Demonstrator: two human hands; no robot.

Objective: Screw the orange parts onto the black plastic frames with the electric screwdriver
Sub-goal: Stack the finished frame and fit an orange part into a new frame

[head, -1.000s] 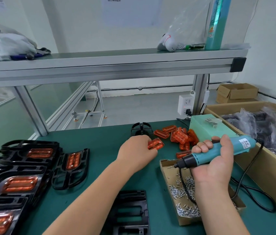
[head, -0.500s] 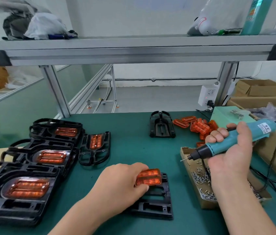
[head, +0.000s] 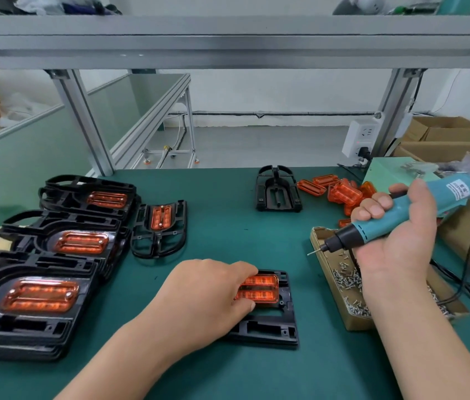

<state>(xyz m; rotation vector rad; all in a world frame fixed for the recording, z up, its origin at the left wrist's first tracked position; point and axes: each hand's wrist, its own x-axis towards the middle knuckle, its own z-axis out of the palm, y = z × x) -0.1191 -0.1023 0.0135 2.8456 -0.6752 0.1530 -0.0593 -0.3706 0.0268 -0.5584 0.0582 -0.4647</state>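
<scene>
Pinching the orange part (head: 259, 288) by its left end, your left hand (head: 207, 295) holds it on the far half of the black frame (head: 268, 327). That frame lies flat on the green table (head: 228, 232) directly in front of you. Your fingers (head: 242, 268) curl over the part's far edge and your thumb presses its near edge. Whether the part is fully seated cannot be told.

Just right of that frame stands a cardboard box (head: 352, 321) with loose screws (head: 346, 278) in it. Your right hand (head: 395, 249) hangs above the box with its fingers (head: 375, 207) wrapped tight round the electric screwdriver (head: 372, 230). The bit slants down and left, and its tip is in the air over the box's far-left corner, apart from the frame.

Beyond the frame lies an empty frame (head: 278, 189), with a pile of loose orange parts (head: 343, 194) just to its right. Left of the frame sit stacks of fitted frames (head: 55, 255), each top one showing an orange part. A single fitted frame (head: 160, 226) lies between those stacks and your frame, further from you.
</scene>
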